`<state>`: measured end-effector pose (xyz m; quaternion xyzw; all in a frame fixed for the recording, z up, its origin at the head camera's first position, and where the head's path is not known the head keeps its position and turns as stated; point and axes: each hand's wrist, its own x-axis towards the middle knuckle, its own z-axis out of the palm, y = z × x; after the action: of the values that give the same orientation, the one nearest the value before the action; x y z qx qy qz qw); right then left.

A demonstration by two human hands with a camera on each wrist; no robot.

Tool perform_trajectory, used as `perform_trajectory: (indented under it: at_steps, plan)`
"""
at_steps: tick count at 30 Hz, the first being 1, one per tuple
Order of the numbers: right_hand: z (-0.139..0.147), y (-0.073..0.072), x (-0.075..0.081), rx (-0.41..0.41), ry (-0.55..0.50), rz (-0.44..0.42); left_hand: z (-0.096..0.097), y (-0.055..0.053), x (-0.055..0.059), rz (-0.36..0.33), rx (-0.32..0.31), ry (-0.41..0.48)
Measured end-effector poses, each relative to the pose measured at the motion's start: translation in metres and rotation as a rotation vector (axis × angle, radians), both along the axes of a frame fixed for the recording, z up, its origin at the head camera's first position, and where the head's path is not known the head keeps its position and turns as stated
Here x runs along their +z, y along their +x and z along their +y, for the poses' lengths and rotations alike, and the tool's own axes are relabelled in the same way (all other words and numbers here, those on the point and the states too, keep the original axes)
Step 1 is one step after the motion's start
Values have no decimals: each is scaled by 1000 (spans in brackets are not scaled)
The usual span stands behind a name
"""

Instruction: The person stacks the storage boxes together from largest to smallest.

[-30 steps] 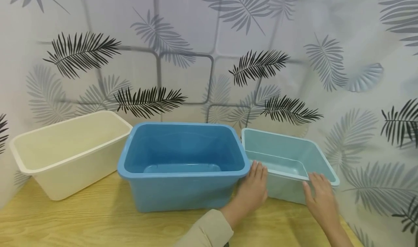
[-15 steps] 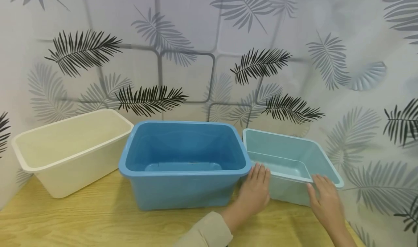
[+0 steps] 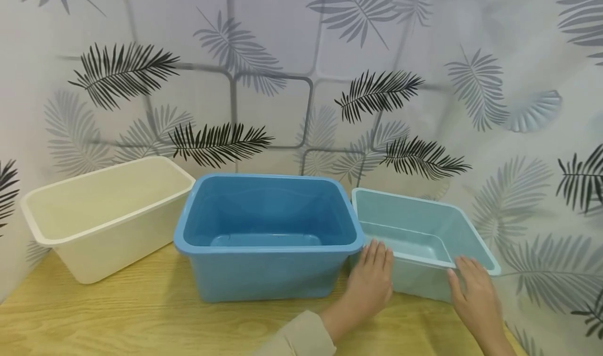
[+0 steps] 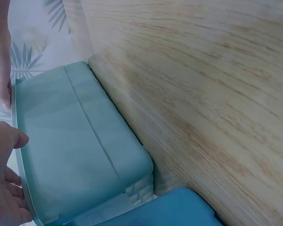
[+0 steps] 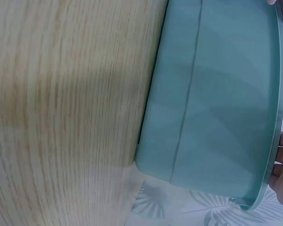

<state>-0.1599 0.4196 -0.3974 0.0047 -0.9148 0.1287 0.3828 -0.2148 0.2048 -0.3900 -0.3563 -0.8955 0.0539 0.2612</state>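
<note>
A pale teal plastic storage bin (image 3: 410, 269) stands at the right of the table, open side up. At its near rim, close to the left corner, my left hand (image 3: 369, 288) has its fingers hooked over the edge. The left wrist view shows that thumb (image 4: 20, 139) on the outer wall and the fingers beyond the rim. Further right, my right hand (image 3: 478, 301) grips the same rim, thumb outside. Its fingers (image 5: 282, 155) show past the lip in the right wrist view. Beside my left hand is a larger blue storage bin (image 3: 268, 272).
A cream storage bin (image 3: 122, 241) sits angled at the left, its corner near the blue one. All stand on a wood-grain table (image 3: 141, 319). Behind rises a leaf-patterned cloth (image 3: 282, 42), close to the bins' backs and along the right side.
The teal bin and both hands have shifted slightly toward me and to the right. The blue and cream bins stay put; the head view has drifted a little.
</note>
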Motion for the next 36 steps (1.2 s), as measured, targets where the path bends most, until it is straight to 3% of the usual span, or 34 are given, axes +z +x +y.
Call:
perform_trajectory:
  at_steps: [14, 23, 26, 29, 33, 36]
  plan:
    - [0, 9, -2, 3, -18, -2, 1, 11, 2, -59, 13, -37]
    - [-1, 15, -3, 7, -22, 41, 1, 25, 13, -144, 52, -49]
    - [-1, 18, -3, 7, -27, 32, 1, 28, 14, -141, 54, -50]
    - [1, 21, -2, 1, -24, 18, 1, 29, 12, -77, 32, -14]
    - [11, 20, 0, 52, -12, 87, 2, 22, 8, 163, -39, 104]
    - [25, 18, 3, 123, 23, 121, 2, 12, 8, 286, -100, 124]
